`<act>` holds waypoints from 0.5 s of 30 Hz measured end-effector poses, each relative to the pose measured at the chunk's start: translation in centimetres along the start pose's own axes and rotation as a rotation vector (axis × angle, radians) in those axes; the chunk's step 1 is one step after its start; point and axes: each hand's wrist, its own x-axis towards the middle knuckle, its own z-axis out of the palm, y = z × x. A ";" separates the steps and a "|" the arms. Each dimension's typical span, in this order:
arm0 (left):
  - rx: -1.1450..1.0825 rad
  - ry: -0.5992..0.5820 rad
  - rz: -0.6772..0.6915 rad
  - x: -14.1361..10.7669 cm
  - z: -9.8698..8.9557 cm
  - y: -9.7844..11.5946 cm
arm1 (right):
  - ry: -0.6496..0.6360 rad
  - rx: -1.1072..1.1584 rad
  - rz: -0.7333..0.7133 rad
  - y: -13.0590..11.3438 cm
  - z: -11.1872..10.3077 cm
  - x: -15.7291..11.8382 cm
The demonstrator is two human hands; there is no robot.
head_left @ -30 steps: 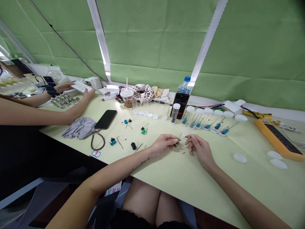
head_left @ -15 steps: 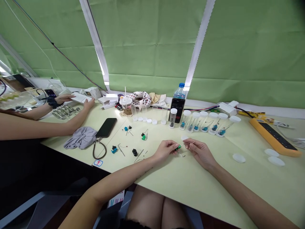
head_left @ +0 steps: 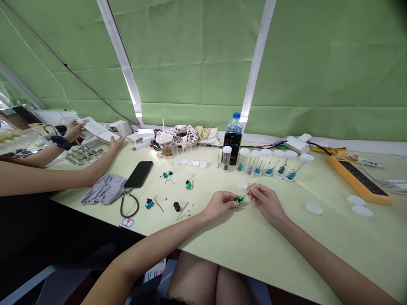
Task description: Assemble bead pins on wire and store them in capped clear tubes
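My left hand [head_left: 224, 203] pinches a small green metal part [head_left: 239, 199] between thumb and fingertips, low over the table. My right hand [head_left: 265, 201] is closed on a thin metal rod [head_left: 245, 195] that meets the green part's right side. A tiny metal piece [head_left: 241, 209] shows just below the green part. Behind my fingers lies a round white cap [head_left: 243, 185]. Further left on the table are a green and black part [head_left: 188, 184], a black part [head_left: 177, 206] and blue and black parts [head_left: 149, 203], with thin bent rods beside them.
Capped clear tubes [head_left: 226, 159] stand in a row before a propped phone [head_left: 232, 146] and a bottle [head_left: 234, 123]. An orange power strip [head_left: 359, 180] lies right. At left are a black phone [head_left: 139, 174], a grey cloth [head_left: 104, 188] and another person's hands holding a white box [head_left: 95, 128].
The rod in my right hand shows less length between my hands, and the bent rod under the green part is mostly out of sight. The other person's white box has tilted. The view has shifted slightly.
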 end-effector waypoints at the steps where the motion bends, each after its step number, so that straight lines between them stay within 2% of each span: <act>1: 0.044 0.002 0.011 -0.1 0.1 0.1 | -0.002 -0.010 -0.005 -0.2 0.0 -0.1; 4: 0.151 0.051 0.100 -0.5 0.3 1.0 | -0.044 -0.054 -0.015 -1.3 0.0 -0.2; 8: 0.262 0.268 0.359 -0.8 0.4 3.1 | -0.111 -0.164 -0.098 -4.3 -0.4 -0.2; 10: 0.274 0.335 0.419 -0.2 0.5 4.0 | -0.056 -0.193 -0.168 -6.3 -0.8 0.2; 12: 0.275 0.369 0.418 1.0 0.8 4.4 | 0.027 -0.203 -0.233 -8.5 -1.1 0.8; 15: 0.289 0.356 0.391 3.5 1.7 4.5 | 0.131 -0.210 -0.298 -11.3 -1.5 2.3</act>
